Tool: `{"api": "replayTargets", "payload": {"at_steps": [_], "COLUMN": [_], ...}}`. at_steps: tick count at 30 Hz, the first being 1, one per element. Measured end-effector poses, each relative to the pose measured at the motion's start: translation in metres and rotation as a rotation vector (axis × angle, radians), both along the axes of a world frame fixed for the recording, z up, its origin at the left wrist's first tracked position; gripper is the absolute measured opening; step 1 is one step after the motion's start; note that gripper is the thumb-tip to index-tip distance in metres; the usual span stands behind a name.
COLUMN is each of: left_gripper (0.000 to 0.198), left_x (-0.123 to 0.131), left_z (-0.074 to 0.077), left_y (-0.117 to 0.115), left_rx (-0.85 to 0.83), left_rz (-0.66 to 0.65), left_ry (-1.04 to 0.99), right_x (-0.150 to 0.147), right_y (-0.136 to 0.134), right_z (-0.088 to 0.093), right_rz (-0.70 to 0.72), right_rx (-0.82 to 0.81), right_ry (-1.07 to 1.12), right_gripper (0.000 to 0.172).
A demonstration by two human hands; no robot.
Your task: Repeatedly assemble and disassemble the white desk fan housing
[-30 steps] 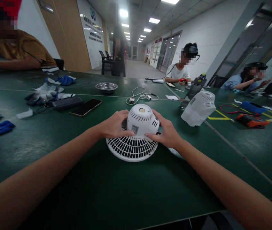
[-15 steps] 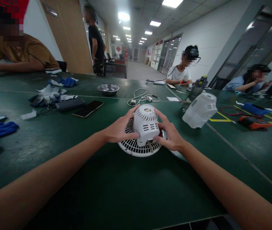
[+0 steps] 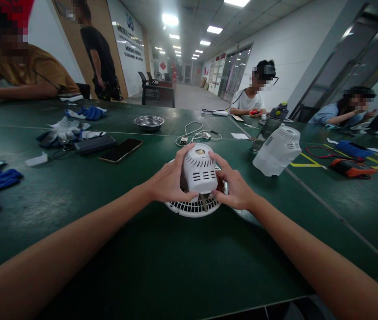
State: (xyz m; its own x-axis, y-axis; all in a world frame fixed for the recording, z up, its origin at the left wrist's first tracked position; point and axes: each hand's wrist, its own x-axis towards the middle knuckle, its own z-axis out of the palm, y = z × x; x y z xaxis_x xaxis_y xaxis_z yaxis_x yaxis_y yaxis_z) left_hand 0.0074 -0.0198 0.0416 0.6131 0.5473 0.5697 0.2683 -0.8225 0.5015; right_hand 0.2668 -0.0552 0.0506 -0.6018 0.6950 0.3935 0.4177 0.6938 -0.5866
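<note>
A small white fan lies grille-down on the green table (image 3: 175, 262). Its round grille (image 3: 193, 207) rests on the tabletop, and its vented motor housing (image 3: 200, 171) stands lifted a little above the grille. My left hand (image 3: 169, 182) grips the housing's left side, fingers wrapped over the top edge. My right hand (image 3: 233, 186) holds the right side, with its fingers on the housing and thumb low near the grille. A bit of the fan's inside shows under the housing.
A second white housing (image 3: 277, 151) lies to the right. A phone (image 3: 120, 150), a dark case (image 3: 93, 144), gloves (image 3: 60, 131), a steel bowl (image 3: 149, 121) and a white cable (image 3: 192, 133) lie beyond. Tools (image 3: 350, 168) sit at right. Other people sit around; one stands at back left.
Both hands have turned and lifted the motor housing up off the grille. The person in black has walked from the back corridor toward the left.
</note>
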Motion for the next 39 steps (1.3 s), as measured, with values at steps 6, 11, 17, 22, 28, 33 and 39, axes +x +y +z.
{"api": "replayTargets", "payload": {"at_steps": [6,11,17,22,28,33,39], "left_gripper": [0.126,0.130,0.128,0.128,0.124,0.106,0.061], "left_x": [-0.005,-0.008,-0.010,-0.011,-0.010,-0.015,-0.028], "left_z": [0.001,-0.001,-0.003,-0.001,-0.007,-0.008,-0.017], "left_y": [0.003,0.008,0.011,0.010,0.011,0.012,0.021], "left_rx": [-0.095,-0.108,-0.117,-0.097,-0.069,-0.009,-0.109], "left_rz": [-0.036,-0.054,-0.048,-0.057,0.067,0.142,0.419], "left_ry": [0.051,0.035,0.046,0.053,0.072,0.076,-0.040], "right_x": [0.000,0.003,0.006,0.006,-0.002,0.009,0.035], "right_y": [-0.002,-0.001,-0.001,0.000,0.001,0.010,0.021], "right_z": [0.003,0.009,0.012,0.011,0.005,0.001,0.003], "right_rz": [-0.015,-0.023,0.000,0.020,-0.079,-0.104,-0.174], "right_rx": [-0.061,-0.073,-0.042,-0.029,-0.025,0.068,0.051], "right_ry": [-0.017,-0.070,-0.125,-0.136,-0.092,-0.116,-0.123], "right_gripper": [0.097,0.096,0.094,0.097,0.114,0.107,0.092]}}
